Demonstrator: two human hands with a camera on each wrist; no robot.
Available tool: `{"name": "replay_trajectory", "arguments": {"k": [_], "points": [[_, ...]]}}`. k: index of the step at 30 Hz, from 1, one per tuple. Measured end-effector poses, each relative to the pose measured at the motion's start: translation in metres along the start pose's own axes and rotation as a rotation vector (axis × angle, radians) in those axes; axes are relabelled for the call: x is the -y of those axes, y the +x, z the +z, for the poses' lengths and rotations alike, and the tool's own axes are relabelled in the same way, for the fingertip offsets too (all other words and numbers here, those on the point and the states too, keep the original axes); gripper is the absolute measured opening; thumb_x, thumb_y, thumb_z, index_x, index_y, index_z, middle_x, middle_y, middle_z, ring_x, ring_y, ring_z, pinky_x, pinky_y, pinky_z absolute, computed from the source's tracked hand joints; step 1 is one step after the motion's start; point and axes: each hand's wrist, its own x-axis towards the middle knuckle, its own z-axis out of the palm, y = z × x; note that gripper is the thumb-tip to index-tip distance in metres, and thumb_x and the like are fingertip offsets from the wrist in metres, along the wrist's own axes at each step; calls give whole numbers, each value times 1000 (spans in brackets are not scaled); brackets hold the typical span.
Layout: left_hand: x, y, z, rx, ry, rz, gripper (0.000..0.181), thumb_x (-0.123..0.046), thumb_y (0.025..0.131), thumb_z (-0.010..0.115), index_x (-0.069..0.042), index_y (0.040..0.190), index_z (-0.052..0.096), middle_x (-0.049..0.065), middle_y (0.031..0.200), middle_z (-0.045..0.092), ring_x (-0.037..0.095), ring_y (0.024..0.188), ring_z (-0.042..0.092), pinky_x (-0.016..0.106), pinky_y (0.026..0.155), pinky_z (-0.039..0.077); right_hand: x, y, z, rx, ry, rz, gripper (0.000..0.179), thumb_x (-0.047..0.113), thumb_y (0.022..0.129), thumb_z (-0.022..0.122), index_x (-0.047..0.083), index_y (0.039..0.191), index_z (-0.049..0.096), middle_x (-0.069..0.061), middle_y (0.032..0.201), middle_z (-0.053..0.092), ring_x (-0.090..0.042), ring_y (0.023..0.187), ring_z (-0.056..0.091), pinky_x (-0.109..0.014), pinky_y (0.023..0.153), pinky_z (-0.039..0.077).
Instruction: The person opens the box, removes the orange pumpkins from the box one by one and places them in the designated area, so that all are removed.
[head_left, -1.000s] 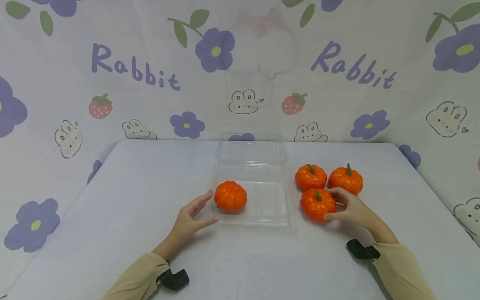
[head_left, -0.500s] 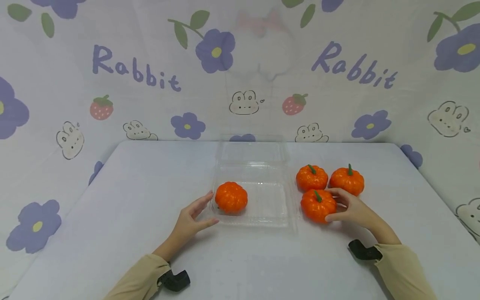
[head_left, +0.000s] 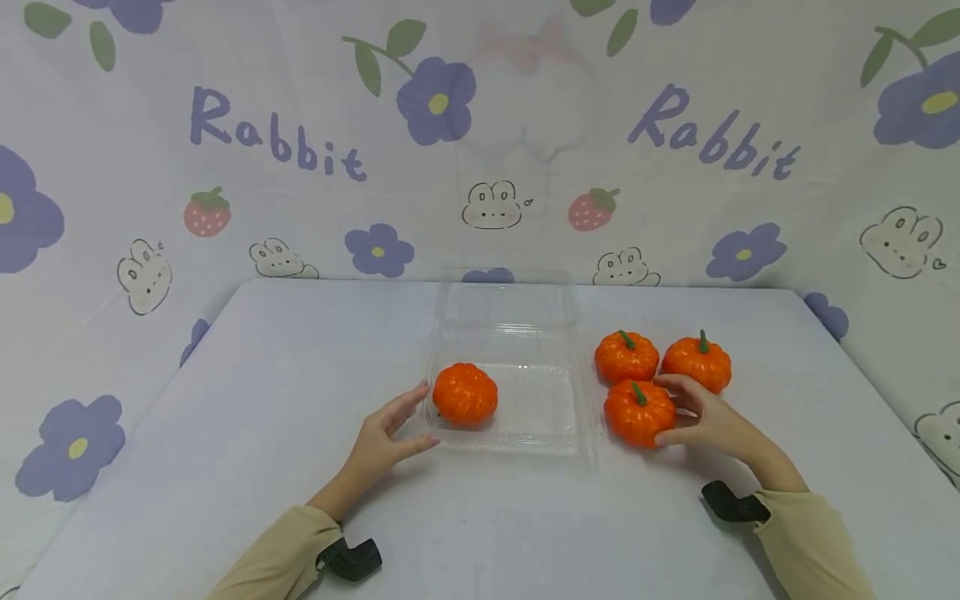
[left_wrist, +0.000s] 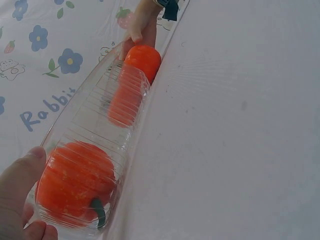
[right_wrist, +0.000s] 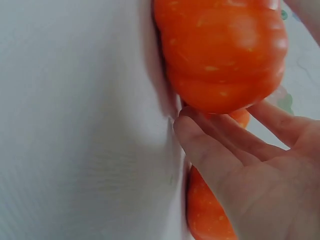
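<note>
On the table a clear plastic clamshell box [head_left: 536,408] lies with its lid [head_left: 506,304] folded back. Inside its left end sits an orange mini pumpkin [head_left: 465,394], tipped so that its green stem shows low in the left wrist view. My left hand [head_left: 390,433] is at the box's left end, thumb and fingers spread, fingertips right at the clear wall. To the right of the box, my right hand [head_left: 705,421] holds the nearest mini pumpkin [head_left: 637,414] from its right side, thumb in front and fingers behind. In the right wrist view its fingers [right_wrist: 205,145] reach under that pumpkin's rounded side.
Two more mini pumpkins, one at the back left [head_left: 627,357] and one at the back right [head_left: 697,364], stand behind the held one, stems up. A white table [head_left: 480,525] bears everything. Behind it hangs a printed cloth [head_left: 525,233] with flowers and rabbits.
The scene has shifted slightly to the right in the head view. Both hands and all the pumpkins keep their places relative to each other.
</note>
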Motion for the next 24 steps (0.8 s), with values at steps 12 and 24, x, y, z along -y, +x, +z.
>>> {"name": "replay_trajectory", "arguments": {"k": [12,24], "points": [[1,0,1,-6,17,7,58,10,71,70,12,123,44,25,131,38,31,124,33,49,99,26,19,-9,-11,-73,-2,-133,74,2,79,67,-6,137,23,-28,137,27,-43,122,27,-23,94,35],[1,1,1,-16,-17,9,56,14,70,68,14,121,46,27,130,38,32,123,33,49,99,26,31,-9,-14,-192,79,-308,83,-12,76,63,6,143,17,-15,146,15,-19,129,24,-11,92,31]]}}
